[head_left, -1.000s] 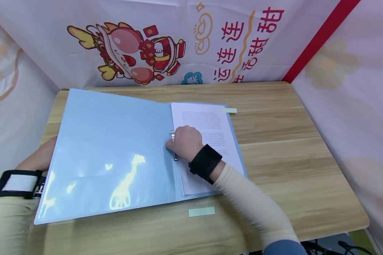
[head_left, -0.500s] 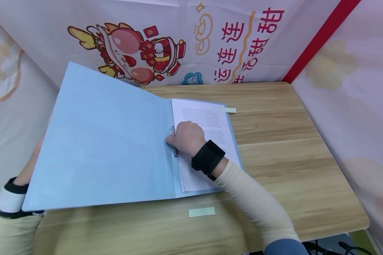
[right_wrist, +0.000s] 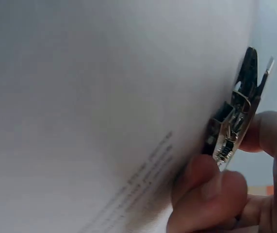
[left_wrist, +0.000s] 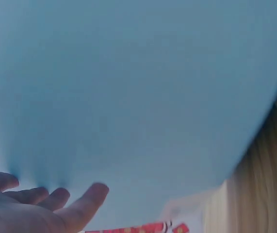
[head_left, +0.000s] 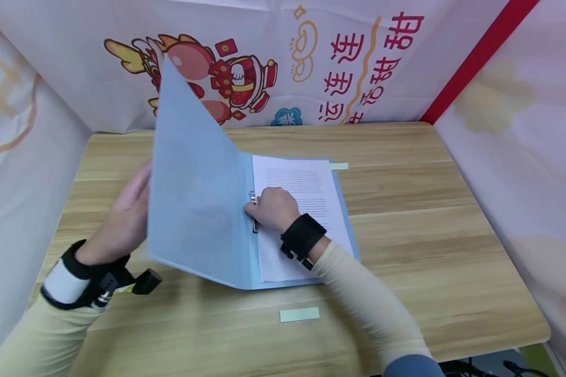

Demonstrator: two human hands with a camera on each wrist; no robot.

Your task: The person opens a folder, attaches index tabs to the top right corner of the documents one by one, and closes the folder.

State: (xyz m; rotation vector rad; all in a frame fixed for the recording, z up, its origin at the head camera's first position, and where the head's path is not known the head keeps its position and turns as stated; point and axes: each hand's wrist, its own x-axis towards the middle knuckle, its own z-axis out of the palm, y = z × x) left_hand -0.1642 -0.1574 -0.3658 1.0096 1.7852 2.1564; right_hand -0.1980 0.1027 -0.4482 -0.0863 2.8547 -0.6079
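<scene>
A light blue folder point(head_left: 198, 173) stands open on the table, its left cover raised at a steep slant. My left hand point(head_left: 127, 220) is behind that cover; in the left wrist view its fingertips point(left_wrist: 97, 191) touch the blue outer face, fingers fairly straight. On the folder's right side lie printed paper sheets point(head_left: 287, 262). My right hand point(head_left: 275, 209) is at the spine, over the sheets' left edge. There it pinches the metal clip point(right_wrist: 230, 128) between thumb and curled fingers. Part of the clip is covered by the hand.
The wooden table point(head_left: 429, 235) stretches to the right of the folder. One pale green tape strip point(head_left: 299, 314) lies in front of the folder, another tape strip point(head_left: 338, 166) at its upper right corner. A printed cloth point(head_left: 382, 68) hangs behind.
The left cover has swung up from nearly flat and tilted to the right. My left hand has moved right along with it, behind the cover. My right hand stays at the clip.
</scene>
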